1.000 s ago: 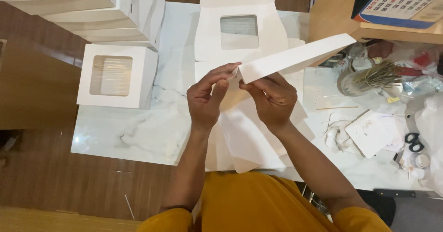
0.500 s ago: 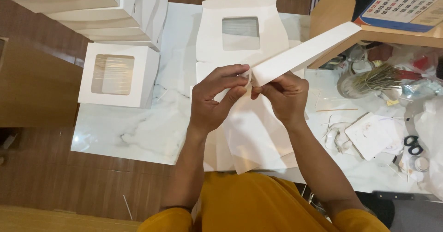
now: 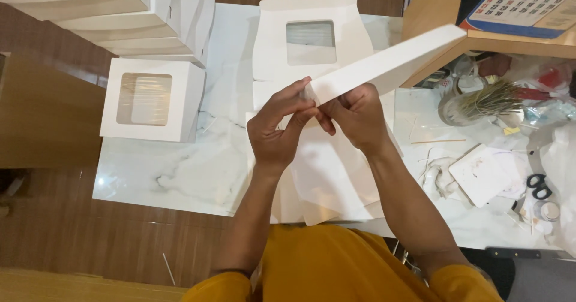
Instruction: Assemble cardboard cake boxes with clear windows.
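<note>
Mid-frame, my left hand (image 3: 277, 135) and right hand (image 3: 355, 117) each keep a pinching grip clamped on the near end of a flat white carton blank (image 3: 384, 66) slanting toward the upper right. I'd crease slowly, thumbs probably along the fold, above the marble surface (image 3: 174, 170).

White flat cardboard box blank (image 3: 384, 65), held edge-on, tilted up to the right, above more flat blanks (image 3: 336, 176) on table.
</note>
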